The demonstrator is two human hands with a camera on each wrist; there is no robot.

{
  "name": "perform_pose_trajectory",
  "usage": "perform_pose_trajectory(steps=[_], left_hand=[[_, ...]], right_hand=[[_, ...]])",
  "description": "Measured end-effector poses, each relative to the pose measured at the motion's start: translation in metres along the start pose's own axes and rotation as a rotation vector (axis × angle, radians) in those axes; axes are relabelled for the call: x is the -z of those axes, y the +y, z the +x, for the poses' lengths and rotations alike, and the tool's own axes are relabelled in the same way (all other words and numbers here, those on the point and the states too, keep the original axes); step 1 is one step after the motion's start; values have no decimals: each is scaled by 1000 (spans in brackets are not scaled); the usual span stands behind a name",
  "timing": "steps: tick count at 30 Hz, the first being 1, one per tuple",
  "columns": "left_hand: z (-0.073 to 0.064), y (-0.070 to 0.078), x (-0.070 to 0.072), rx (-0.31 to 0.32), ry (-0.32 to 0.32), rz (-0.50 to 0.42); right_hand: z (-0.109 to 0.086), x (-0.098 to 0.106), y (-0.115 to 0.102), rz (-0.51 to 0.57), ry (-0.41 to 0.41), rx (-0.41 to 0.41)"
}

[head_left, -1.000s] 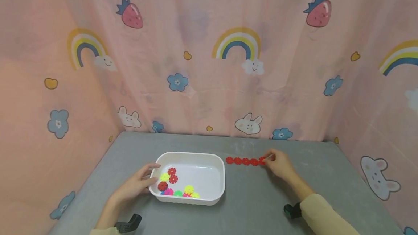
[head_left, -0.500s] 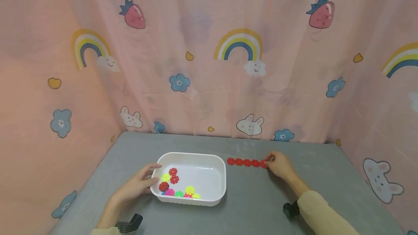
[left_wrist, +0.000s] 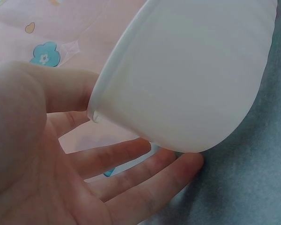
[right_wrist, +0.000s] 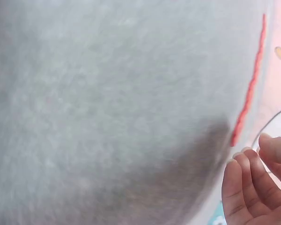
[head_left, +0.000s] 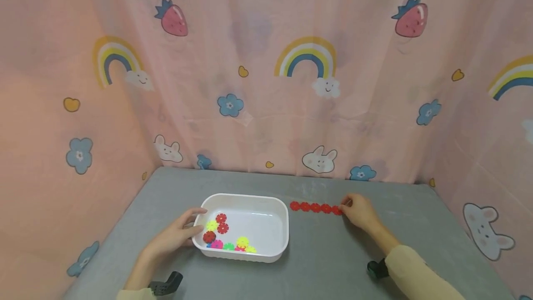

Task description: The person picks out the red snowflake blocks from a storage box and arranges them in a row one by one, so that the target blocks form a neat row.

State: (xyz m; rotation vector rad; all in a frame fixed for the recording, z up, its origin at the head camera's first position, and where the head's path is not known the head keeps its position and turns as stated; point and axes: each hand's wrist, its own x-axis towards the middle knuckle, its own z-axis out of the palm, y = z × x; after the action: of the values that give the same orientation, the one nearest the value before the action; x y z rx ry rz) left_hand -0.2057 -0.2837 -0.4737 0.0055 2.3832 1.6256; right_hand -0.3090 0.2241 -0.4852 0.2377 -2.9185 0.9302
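My left hand (head_left: 171,234) holds the left side of a white plastic basin (head_left: 262,227), thumb hooked over its rim and fingers beneath, as the left wrist view shows. Inside lie red (head_left: 222,228), yellow (head_left: 243,241), pink (head_left: 217,244) and green (head_left: 228,246) snowflake discs, gathered at the left and front. Right of the basin, several red snowflake discs form a straight row (head_left: 315,208) flat on the table. At its right end, my right hand (head_left: 361,213) is close to the last red disc (head_left: 337,210). In the right wrist view, a gap shows between thumb and fingertips, with nothing held.
A grey cloth-covered table (head_left: 325,263) lies under everything. Behind and at both sides hangs a pink printed curtain (head_left: 266,124). Dark wrist-worn devices sit at the left wrist (head_left: 166,284) and right wrist (head_left: 377,269).
My right fingers have drawn slightly right from the row's end, and more of the last red disc shows. The left hand and basin stay put; the view has shifted slightly.
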Motion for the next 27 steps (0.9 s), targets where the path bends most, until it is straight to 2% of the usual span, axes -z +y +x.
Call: perform_pose_trajectory(steps=[6, 12, 21, 27], left_hand=[[-1, -1, 2, -7, -5, -8], [-2, 0, 2, -7, -11, -16], [-1, 1, 0, 12, 13, 24], [1, 1, -1, 34, 32, 11]], right_hand=[[-9, 11, -25, 27, -12, 62], [-14, 16, -51, 54, -6, 82], [-23, 13, -87, 146, 8, 100], [-30, 6, -112, 176, 20, 93]])
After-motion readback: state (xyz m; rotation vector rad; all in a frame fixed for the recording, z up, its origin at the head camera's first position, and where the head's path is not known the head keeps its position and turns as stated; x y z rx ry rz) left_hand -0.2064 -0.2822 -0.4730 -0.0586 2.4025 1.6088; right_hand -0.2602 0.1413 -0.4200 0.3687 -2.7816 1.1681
